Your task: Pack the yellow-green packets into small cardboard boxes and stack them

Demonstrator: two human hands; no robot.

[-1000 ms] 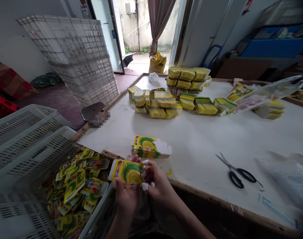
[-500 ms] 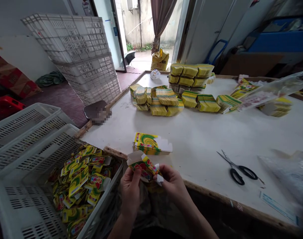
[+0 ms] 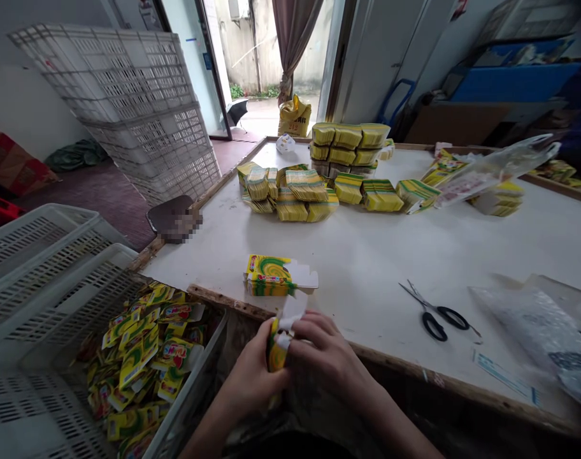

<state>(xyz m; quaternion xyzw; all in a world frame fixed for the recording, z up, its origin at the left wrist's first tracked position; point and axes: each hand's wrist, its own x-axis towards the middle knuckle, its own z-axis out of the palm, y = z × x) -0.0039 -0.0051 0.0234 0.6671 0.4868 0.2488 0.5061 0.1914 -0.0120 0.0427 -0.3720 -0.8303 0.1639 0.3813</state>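
Both hands grip one small yellow and green carton just below the table's near edge. My left hand holds its left side, fingers curled round it. My right hand covers its right side, fingers pressed on a white flap that sticks up. On the table right above them lies a small stack of flat cartons with white flaps. At my left a white plastic crate holds a heap of folded cartons.
Bundles of flat cartons are piled at the far side of the white table. Black-handled scissors lie to the right, clear plastic bags beyond them. Empty crates are stacked on the floor at left.
The carton has turned from face-up to edge-on and come lower and closer to me. My hands have closed in around it, right fingers now over its flap.
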